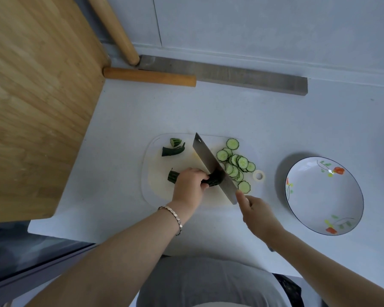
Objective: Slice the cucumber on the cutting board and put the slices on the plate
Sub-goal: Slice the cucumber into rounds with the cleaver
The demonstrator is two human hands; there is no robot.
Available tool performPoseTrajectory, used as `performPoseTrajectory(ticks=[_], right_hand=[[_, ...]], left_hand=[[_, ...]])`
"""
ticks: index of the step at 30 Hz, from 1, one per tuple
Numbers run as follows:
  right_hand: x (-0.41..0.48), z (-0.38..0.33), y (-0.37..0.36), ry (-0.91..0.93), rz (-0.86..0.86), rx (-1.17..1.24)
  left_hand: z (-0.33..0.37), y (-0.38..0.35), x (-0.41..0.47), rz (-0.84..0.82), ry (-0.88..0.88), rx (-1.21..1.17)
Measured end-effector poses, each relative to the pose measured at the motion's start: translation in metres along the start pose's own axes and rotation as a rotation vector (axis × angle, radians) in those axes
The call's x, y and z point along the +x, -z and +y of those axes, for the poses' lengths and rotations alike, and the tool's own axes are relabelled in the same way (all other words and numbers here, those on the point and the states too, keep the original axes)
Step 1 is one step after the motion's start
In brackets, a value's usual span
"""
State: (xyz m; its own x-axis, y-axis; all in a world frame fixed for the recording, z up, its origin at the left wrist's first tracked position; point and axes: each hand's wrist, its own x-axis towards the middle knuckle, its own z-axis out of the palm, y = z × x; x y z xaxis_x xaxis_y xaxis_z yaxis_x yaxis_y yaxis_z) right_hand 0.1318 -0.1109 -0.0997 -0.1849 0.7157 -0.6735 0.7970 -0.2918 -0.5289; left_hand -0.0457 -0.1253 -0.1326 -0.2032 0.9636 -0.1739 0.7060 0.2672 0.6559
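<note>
A dark green cucumber (215, 180) lies on the white cutting board (155, 191). My left hand (190, 185) grips it with curled fingers, and its left end sticks out past the hand. My right hand (256, 214) holds a cleaver (211, 161), forefinger stretched along the blade's back; the handle is hidden in the hand. The blade stands on the cucumber's right end. Several cucumber slices (236, 166) lie overlapping to the right of the blade. A white plate (324, 196) with a flower print sits to the right of the board with nothing on it.
Two cut-off cucumber ends (173, 147) lie at the board's far left. A big wooden board (31, 96) leans at the left. Two wooden rolling pins (149, 76) and a grey bar (242, 76) lie along the back wall. The counter's front edge is at my body.
</note>
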Motion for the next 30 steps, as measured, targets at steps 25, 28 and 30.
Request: performPoseTrajectory(ticks=[25, 28, 30], right_hand=[[-0.013, -0.010, 0.015, 0.044, 0.001, -0.060], [-0.004, -0.011, 0.009, 0.009, -0.022, 0.003], [0.002, -0.012, 0.002, 0.016, -0.012, -0.016]], left_hand=[[-0.002, 0.000, 0.000, -0.002, -0.006, 0.023], [-0.002, 0.000, 0.000, -0.004, 0.007, 0.013], [-0.001, -0.001, -0.001, 0.002, 0.005, 0.015]])
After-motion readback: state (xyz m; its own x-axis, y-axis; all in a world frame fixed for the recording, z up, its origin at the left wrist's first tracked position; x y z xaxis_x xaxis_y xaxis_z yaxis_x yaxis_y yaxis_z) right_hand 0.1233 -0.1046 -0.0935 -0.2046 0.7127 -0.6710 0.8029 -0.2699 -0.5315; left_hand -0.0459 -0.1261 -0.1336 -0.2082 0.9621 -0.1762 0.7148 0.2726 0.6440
